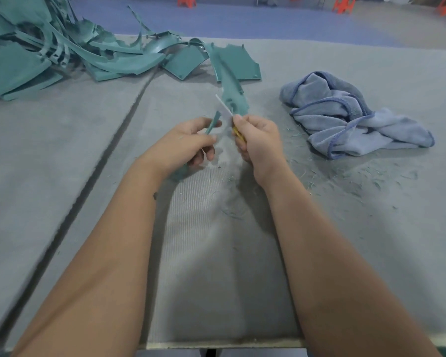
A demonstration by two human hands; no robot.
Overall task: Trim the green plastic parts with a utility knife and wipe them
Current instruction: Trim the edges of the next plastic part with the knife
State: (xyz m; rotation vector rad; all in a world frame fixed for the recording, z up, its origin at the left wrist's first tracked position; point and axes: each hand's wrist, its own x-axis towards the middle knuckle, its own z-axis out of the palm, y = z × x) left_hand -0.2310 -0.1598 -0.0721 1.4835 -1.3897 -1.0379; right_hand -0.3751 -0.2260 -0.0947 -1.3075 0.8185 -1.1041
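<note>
A small green plastic strip [213, 124] sits pinched in the curled fingers of the left hand [188, 146], held above the middle of the grey felt-covered table [62, 140]. Just to its right, the right hand [258, 140] grips the yellow handle of a utility knife [227, 112], whose pale blade points far and left, close to the strip. Beyond the blade lies a long green part [232, 88]. A heap of green plastic parts [62, 55] fills the far left. A crumpled blue cloth [350, 117] lies to the right, with green shavings [358, 184] scattered near it.
</note>
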